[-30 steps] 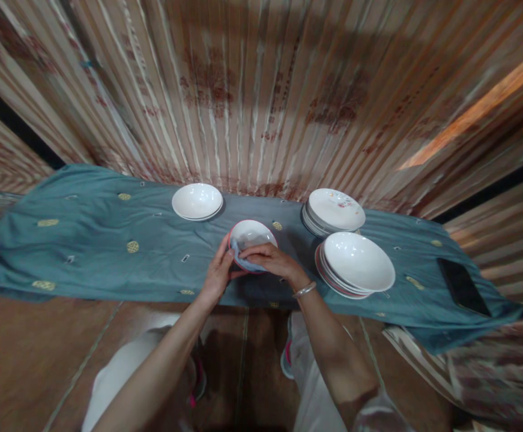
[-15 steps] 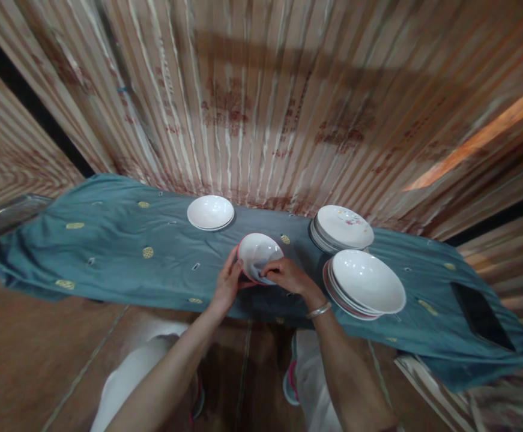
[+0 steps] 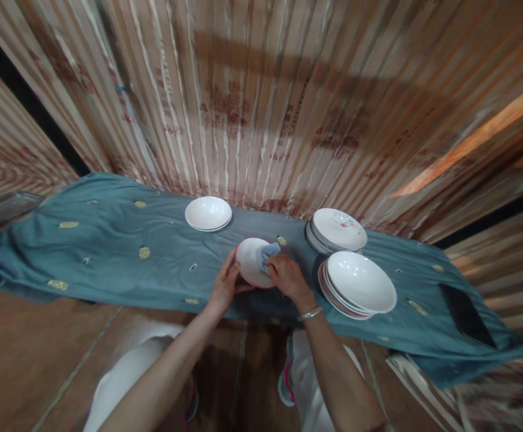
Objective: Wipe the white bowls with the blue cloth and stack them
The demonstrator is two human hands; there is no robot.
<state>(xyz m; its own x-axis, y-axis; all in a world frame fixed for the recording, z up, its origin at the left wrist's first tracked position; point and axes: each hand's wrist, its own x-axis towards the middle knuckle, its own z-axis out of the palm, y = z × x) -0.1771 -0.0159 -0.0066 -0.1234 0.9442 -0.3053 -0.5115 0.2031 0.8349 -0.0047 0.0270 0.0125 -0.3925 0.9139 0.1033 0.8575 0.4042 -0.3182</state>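
Note:
A white bowl with a red rim [image 3: 248,259] is tilted above the near part of the covered table. My left hand [image 3: 226,284] grips it by its left side, thumb over the rim and fingers underneath. Bunched in my right hand [image 3: 287,276] is a light blue cloth [image 3: 268,254], pressed at the bowl's right inner side and rim. A bracelet circles my right wrist. Just right of that hand stands a stack of white bowls [image 3: 362,282], some with red edges.
Behind that stack is a pile of plates [image 3: 340,230], the top one flower-printed. White shallow bowls [image 3: 208,213] sit at the back left of the green tablecloth [image 3: 108,246]. A black phone-like slab [image 3: 466,315] lies far right, a clear tray [image 3: 6,211] far left. A curtain [image 3: 252,108] hangs behind.
The blue cloth has gone from inside the bowl's bottom up to its right rim, with my right hand. The bowl is turned slightly in my left hand.

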